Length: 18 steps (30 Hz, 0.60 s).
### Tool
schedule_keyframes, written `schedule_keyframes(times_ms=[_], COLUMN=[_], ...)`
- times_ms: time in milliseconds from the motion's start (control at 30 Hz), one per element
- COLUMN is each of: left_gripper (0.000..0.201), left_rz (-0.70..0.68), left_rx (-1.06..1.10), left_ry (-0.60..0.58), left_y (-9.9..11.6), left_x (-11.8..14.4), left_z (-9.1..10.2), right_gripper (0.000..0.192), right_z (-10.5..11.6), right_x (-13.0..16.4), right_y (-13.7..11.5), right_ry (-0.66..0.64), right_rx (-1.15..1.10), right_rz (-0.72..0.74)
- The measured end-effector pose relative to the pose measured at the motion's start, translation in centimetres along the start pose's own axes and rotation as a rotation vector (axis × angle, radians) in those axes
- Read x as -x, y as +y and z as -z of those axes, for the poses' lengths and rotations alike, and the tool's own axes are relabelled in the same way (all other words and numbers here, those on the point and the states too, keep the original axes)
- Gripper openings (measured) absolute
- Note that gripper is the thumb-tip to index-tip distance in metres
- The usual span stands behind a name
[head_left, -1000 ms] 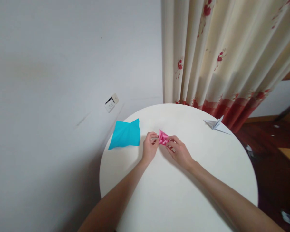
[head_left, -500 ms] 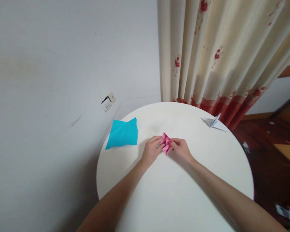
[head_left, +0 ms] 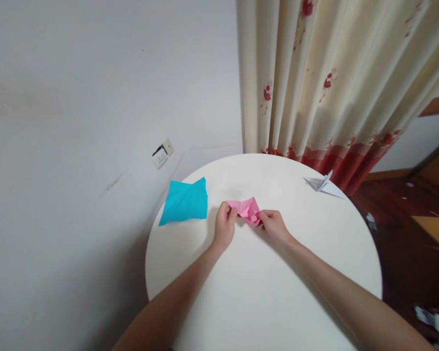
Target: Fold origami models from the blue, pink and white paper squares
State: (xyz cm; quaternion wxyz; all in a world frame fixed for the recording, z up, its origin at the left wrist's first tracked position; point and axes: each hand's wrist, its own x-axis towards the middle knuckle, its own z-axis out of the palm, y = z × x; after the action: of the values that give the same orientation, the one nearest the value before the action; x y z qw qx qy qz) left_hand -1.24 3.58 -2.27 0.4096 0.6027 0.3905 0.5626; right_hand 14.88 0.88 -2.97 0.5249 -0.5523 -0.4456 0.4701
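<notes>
Between my two hands, above the white round table [head_left: 263, 292], is a creased pink origami paper [head_left: 249, 209], partly unfolded. My left hand [head_left: 226, 225] pinches its left corner between thumb and fingers. On the other side, my right hand [head_left: 274, 224] grips the right edge, where folds are still bunched together. Fingertips hide small parts of both edges. To the left of my left hand lies a creased sheet of blue paper [head_left: 186, 201].
A white folded paper crane [head_left: 322, 184] sits near the table's far right edge. Behind the table hang cream curtains [head_left: 285, 73] with red flowers. A wall socket [head_left: 160, 157] is on the wall at left. Paper scraps [head_left: 435, 321] lie on the dark floor at right.
My left hand has moved slightly left, drawing out one side of the pink paper. The paper is now wider and flatter, while my right hand keeps its hold in nearly the same place.
</notes>
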Motion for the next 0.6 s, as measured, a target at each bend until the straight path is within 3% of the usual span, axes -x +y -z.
schedule_keyframes(times_ms=[167,267,333,433,600], left_gripper=[0.024,0.025,0.025,0.024,0.020], left_rz=[0.098,0.064,0.029,-0.010,-0.056], left_rx=[0.071,0.009,-0.035,-0.072,-0.136], left_ry=[0.060,0.084,0.073,0.049,0.045], left_y=[-0.6,-0.6,-0.4,-0.1,0.5], left_x=[-0.3,-0.4,-0.3,-0.1,0.2], left_z=[0.0,0.0,0.0,-0.1,0.0], right_gripper=[0.028,0.032,0.024,0.011,0.011], right_z=[-0.3,-0.3,-0.1,0.6,1.2], right_x=[0.2,0.6,1.0,1.2,1.0], right_y=[0.2,-0.2,-0.7,-1.4,-1.4], right_ry=[-0.086,0.126,0.209,0.101,-0.084], right_rx=[-0.001,0.115,0.236,0.356,0.452], right_rz=[0.023,0.275,0.488,0.679,0.737])
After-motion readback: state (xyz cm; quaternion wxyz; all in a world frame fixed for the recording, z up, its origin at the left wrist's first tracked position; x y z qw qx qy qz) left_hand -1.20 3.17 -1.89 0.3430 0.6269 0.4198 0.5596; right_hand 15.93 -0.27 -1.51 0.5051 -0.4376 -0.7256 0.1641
